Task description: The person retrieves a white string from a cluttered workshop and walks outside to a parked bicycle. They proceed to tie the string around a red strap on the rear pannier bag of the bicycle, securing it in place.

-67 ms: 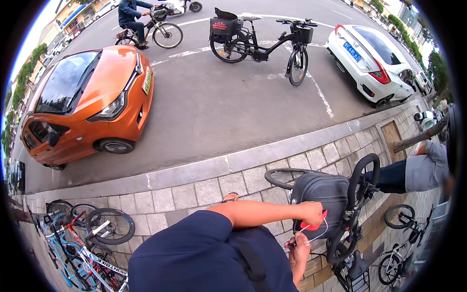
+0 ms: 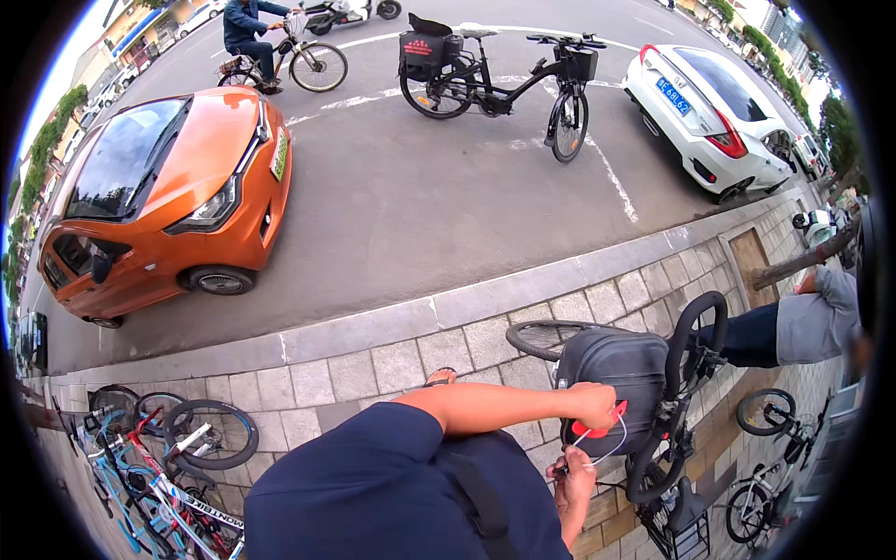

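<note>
My left hand is closed around a small red object whose kind I cannot make out; parts of it stick out on both sides of the fist. A thin white cord loops from the red object down to my right hand. The fingers of that hand are pinched on the cord, with a small dark piece showing at their tips. Both hands are beside a black rounded bag on a bicycle, and my left fist overlaps its lower part. Thick black curved tubing stands just right of the bag.
Several bicycles crowd the paving at left. Beyond the kerb are an orange car, a parked black bicycle and a white car. A person in grey is at right. A cyclist is on the road.
The cyclist and a white scooter at the top have shifted slightly. My hands keep the same hold, and the whole view has moved only a little.
</note>
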Action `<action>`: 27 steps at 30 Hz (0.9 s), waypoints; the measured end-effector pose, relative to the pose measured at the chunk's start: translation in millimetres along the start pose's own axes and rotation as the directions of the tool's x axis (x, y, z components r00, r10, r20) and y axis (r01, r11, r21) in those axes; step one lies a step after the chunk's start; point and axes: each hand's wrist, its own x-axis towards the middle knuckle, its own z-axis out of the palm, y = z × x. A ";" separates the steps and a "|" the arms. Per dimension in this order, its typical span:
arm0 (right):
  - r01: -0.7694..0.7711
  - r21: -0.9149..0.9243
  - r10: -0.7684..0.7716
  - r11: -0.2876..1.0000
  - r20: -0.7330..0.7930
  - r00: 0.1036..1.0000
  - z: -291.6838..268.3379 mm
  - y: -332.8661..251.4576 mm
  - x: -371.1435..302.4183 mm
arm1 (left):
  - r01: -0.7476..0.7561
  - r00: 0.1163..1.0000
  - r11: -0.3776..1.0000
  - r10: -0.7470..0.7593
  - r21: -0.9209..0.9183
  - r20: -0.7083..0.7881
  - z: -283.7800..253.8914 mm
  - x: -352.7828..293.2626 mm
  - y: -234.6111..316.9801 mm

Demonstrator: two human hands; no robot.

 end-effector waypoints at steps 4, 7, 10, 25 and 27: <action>0.042 -0.171 -0.055 0.984 -0.073 0.996 -18.6 -6.8 -12.1 | 0.031 0.999 0.992 -0.027 -0.125 0.036 10.6 4.0 -3.8; 0.086 -0.113 -0.076 0.990 0.086 0.993 3.2 -16.1 -14.0 | 0.088 0.990 0.924 -0.038 -0.372 0.138 9.7 8.7 7.0; -0.019 -0.070 0.031 0.997 0.186 0.982 22.7 -32.9 0.8 | 0.234 0.965 0.777 -0.112 -0.585 0.238 11.0 22.8 0.6; 0.111 0.176 -0.075 0.978 -0.196 0.978 -47.3 3.2 -1.8 | -0.027 0.997 0.960 0.045 -0.279 0.058 18.9 -3.5 -21.9; 0.265 0.112 -0.220 0.958 -0.310 0.925 -62.7 -2.8 -8.1 | 0.096 0.991 0.896 -0.045 -0.433 0.126 19.1 -8.6 -20.6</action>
